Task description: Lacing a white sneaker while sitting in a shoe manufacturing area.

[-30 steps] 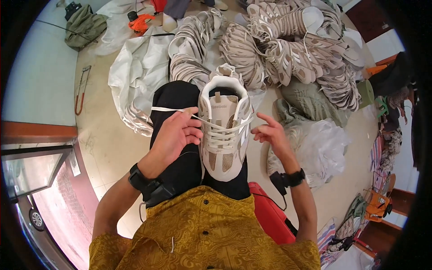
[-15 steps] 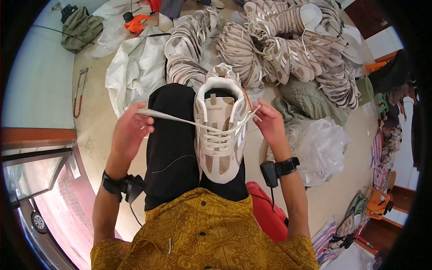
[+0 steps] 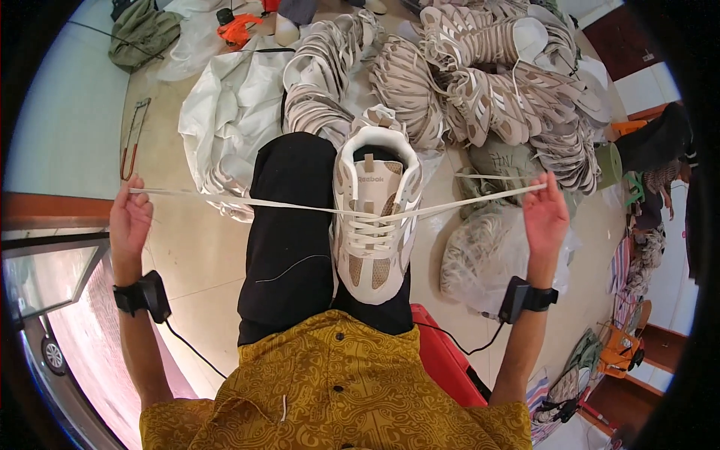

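Stretching the white lace [image 3: 300, 206] in the head view, left hand [image 3: 132, 223] and right hand [image 3: 546, 216] each pinch one side; the beige shoe [image 3: 370, 289] sits on the black trousers [image 3: 285, 244] (toe toward the yellow shirt [image 3: 300, 375]). Pulling both sides evenly would likely balance the tension.

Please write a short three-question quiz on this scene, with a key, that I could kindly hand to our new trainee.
1. True or false: the left hand and the right hand each hold lace drawn out to either side of the sneaker.
2. Which way does the toe point? A) toward the mustard shirt; B) away from it; C) toward the left hand.
3. Fill in: a thin thread lies on the ____ leg of the black trousers.

Key: 1. True. 2. A. 3. Left.
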### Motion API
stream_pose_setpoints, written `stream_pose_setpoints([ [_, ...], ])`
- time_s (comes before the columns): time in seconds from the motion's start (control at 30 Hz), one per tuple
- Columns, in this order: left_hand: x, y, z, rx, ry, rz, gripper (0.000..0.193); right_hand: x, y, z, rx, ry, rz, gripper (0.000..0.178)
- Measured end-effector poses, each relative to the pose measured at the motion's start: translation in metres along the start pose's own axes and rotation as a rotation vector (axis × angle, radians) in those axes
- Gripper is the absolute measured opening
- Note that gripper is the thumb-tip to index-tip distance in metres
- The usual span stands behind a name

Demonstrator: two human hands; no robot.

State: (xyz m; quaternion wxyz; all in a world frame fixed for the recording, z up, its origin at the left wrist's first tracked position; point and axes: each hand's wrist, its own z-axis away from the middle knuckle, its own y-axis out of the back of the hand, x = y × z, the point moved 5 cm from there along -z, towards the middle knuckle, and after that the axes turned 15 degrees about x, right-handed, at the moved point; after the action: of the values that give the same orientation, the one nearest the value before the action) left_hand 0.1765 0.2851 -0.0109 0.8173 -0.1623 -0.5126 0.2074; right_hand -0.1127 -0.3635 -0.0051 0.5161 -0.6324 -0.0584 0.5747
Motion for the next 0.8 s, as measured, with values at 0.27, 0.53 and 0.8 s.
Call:
stream_pose_setpoints([
  [0.27,0.047,0.081,-0.002,0.273,-0.147,-0.100,0.016,-0.076,0.051,-0.005,-0.039,0.128,0.109,0.039],
  [0.53,0.046,0.072,-0.005,0.380,-0.111,0.155,0.016,-0.151,0.122,0.001,-0.024,0.161,0.218,0.039],
  [0.8,0.086,0.167,-0.038,0.412,-0.297,0.101,0.020,-0.174,0.153,0.010,0.042,0.197,0.222,0.034],
])
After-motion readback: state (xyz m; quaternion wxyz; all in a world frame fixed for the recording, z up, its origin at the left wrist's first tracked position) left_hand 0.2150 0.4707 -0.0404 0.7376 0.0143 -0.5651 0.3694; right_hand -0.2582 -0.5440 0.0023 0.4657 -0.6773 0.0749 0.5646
